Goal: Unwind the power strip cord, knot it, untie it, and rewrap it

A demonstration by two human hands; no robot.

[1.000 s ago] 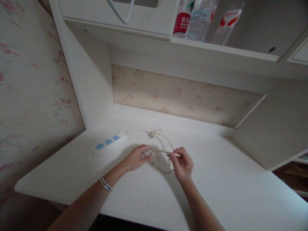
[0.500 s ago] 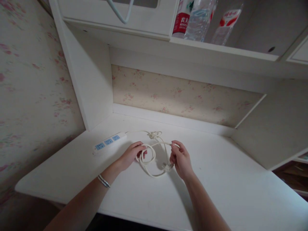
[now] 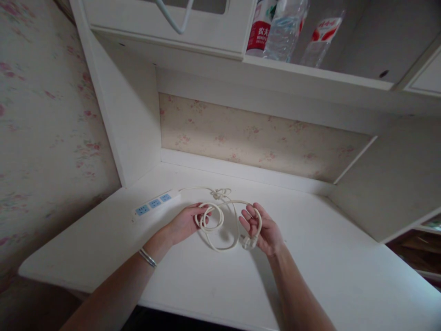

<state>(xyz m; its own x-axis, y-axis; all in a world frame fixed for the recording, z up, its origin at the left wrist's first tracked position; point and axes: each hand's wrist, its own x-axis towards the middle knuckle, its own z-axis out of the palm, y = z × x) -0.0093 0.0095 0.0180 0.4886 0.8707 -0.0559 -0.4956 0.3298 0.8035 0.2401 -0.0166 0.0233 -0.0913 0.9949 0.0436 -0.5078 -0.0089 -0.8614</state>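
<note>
A white power strip [image 3: 153, 205] with blue sockets lies on the desk, left of my hands. Its cream power cord [image 3: 195, 188] runs back to a bunched knot [image 3: 221, 193], then forward towards me. My left hand [image 3: 188, 223] pinches a small coil of the cord [image 3: 212, 228] between thumb and fingers. On the other side, my right hand [image 3: 263, 230] is turned palm up with loosely curled fingers, and the cord's end bends over them. The plug [image 3: 248, 242] hangs by that palm, its pins towards the left.
White desk top [image 3: 310, 257] stretches under both hands. Above it, a shelf holds several plastic bottles [image 3: 280, 32]. A drawer or cabinet front with a pale handle [image 3: 179, 27] overhangs the left. Side panels [image 3: 134, 119] and flowered wallpaper [image 3: 51, 128] bound the space.
My right hand has rolled from a palm-down pinch to palm up, its fingers loosening. The plug has swung slightly right with it. My left hand keeps the coil almost in place.
</note>
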